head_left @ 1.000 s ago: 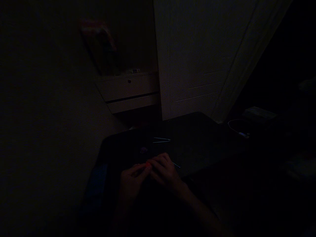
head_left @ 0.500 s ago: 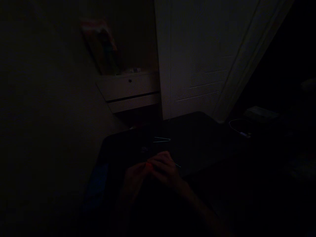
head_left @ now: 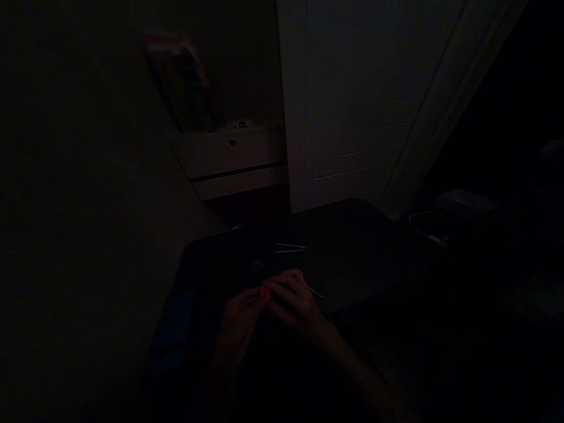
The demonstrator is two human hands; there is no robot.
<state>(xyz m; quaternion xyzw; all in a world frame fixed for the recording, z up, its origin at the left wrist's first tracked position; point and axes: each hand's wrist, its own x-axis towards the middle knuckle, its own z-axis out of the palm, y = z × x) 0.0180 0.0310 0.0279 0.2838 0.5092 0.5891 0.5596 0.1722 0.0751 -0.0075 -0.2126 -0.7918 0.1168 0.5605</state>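
The scene is very dark. Over the dark tabletop (head_left: pixel 352 252), my left hand (head_left: pixel 241 311) and my right hand (head_left: pixel 295 299) meet at the fingertips. Between them sits a small red thing (head_left: pixel 265 291) that seems to glow; its kind I cannot make out. Both hands have their fingers closed around it. A thin pale stick (head_left: pixel 316 292) pokes out beyond my right hand, apparently lying on the table. Farther back lie two thin pale sticks (head_left: pixel 289 247), their right ends close together. Just past my left fingers is a small, faint, clear-looking item (head_left: pixel 257 266).
A blue flat object (head_left: pixel 171 329) lies at the table's left edge. Behind stand a drawer unit (head_left: pixel 238 155) with a picture-like panel (head_left: pixel 176 76) on top and a pale door (head_left: pixel 352 106). To the right are a white cable (head_left: pixel 423 226) and a box (head_left: pixel 467 202).
Both hands hold nearly the same pose around the red thing, with only a slight shift of the fingers. Nothing on the table has visibly moved.
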